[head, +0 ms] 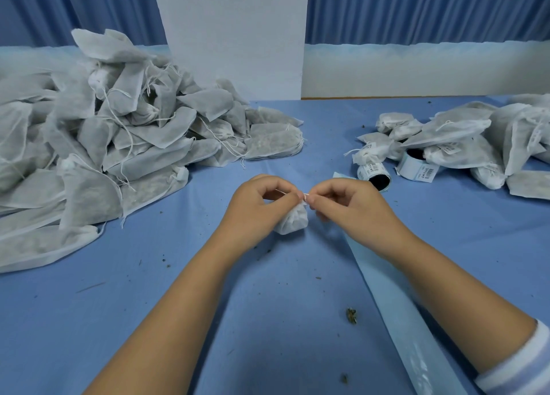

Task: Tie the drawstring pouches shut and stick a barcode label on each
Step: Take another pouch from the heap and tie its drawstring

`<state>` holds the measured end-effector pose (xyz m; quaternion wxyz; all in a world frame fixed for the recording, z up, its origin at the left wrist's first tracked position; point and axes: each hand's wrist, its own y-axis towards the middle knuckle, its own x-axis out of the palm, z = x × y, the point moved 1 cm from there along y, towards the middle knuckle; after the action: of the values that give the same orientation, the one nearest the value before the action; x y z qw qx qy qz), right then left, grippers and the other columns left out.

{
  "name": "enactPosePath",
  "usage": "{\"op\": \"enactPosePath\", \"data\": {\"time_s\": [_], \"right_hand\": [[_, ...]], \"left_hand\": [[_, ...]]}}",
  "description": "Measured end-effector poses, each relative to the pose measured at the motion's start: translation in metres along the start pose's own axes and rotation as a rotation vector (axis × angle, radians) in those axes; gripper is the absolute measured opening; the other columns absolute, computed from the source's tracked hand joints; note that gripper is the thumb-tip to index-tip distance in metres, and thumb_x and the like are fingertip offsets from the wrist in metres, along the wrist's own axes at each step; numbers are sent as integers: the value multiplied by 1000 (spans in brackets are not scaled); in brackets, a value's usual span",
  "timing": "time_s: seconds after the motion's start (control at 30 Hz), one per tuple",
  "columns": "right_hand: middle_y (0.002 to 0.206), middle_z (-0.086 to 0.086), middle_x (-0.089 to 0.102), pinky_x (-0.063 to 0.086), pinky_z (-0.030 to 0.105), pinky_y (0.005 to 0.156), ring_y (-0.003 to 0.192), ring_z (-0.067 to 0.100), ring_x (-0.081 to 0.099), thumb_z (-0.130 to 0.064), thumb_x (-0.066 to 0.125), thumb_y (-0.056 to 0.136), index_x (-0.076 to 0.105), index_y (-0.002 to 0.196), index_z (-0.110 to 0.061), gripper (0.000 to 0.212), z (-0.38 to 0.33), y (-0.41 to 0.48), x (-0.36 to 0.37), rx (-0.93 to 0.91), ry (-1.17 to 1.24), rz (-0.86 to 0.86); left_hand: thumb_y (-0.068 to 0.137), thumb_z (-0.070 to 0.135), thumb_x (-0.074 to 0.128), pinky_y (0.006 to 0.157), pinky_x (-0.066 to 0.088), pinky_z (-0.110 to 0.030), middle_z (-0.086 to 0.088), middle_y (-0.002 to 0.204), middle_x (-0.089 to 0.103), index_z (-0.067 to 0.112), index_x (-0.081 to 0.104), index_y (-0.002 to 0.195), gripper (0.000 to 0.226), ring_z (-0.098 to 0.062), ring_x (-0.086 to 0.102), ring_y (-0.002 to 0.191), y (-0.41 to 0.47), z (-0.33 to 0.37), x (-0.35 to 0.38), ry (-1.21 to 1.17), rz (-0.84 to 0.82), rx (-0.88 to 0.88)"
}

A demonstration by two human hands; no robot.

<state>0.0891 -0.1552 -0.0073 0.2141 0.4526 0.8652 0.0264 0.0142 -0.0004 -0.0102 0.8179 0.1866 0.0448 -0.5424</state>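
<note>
A small white drawstring pouch (293,220) with dark filling sits bunched at its neck in the middle of the blue table. My left hand (259,204) and my right hand (345,205) each pinch an end of its thin white drawstring (303,195) just above the neck. Two rolls of barcode labels (375,173) (416,165) lie to the right of my hands. A long strip of pale blue label backing (395,311) runs from the near roll under my right forearm toward the front edge.
A big heap of untied pouches (119,144) fills the left side. A smaller pile of tied, labelled pouches (464,139) lies at the right. A white board (235,37) stands at the back. Dark crumbs (351,316) dot the blue tablecloth (178,275).
</note>
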Motion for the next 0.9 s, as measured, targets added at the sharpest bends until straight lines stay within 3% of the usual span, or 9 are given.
{"op": "enactPosePath", "data": {"time_s": [0.13, 0.3, 0.5, 0.6, 0.73, 0.9], "right_hand": [[71, -6, 70, 53, 18, 65, 68, 6, 62, -9, 66, 90, 72, 81, -13, 12, -1, 1, 1, 135, 221, -50], [74, 0, 72, 53, 18, 67, 69, 7, 66, -4, 67, 89, 74, 82, -12, 12, -3, -1, 3, 90, 300, -13], [73, 5, 69, 54, 23, 67, 66, 16, 63, 8, 63, 87, 61, 87, -12, 20, -5, -3, 6, -15, 272, 56], [73, -2, 67, 53, 21, 69, 67, 10, 61, 12, 61, 86, 66, 80, -10, 23, -6, -3, 4, -80, 172, 80], [74, -6, 69, 55, 25, 73, 67, 5, 62, 9, 63, 86, 70, 81, -12, 23, -7, -4, 8, -72, 109, 85], [82, 0, 74, 54, 19, 74, 74, 10, 68, 5, 69, 83, 74, 84, -12, 18, -5, -6, 7, -95, 79, 110]], "left_hand": [[88, 10, 69, 70, 48, -15, 3, 80, 73, 22, 75, 75, 18, -5, 63, 74, 0, 1, -2, -116, -35, -81], [91, 12, 65, 71, 48, -12, 5, 81, 72, 19, 74, 79, 16, -4, 64, 76, 0, 3, -3, -185, -49, -147], [91, 12, 61, 65, 46, -9, 8, 84, 74, 19, 75, 79, 19, -1, 66, 77, 2, 1, -5, -242, -47, -200], [87, 19, 63, 71, 48, -10, 4, 95, 76, 15, 76, 87, 14, -2, 67, 85, 2, -1, -2, -232, -128, -229], [77, 29, 57, 77, 49, -11, -4, 103, 75, 10, 76, 90, 29, -4, 67, 89, 2, -2, -1, -231, -180, -220], [92, 20, 60, 76, 50, -12, -5, 100, 76, 15, 77, 87, 19, -5, 68, 87, 3, -4, -3, -226, -161, -204]]}}
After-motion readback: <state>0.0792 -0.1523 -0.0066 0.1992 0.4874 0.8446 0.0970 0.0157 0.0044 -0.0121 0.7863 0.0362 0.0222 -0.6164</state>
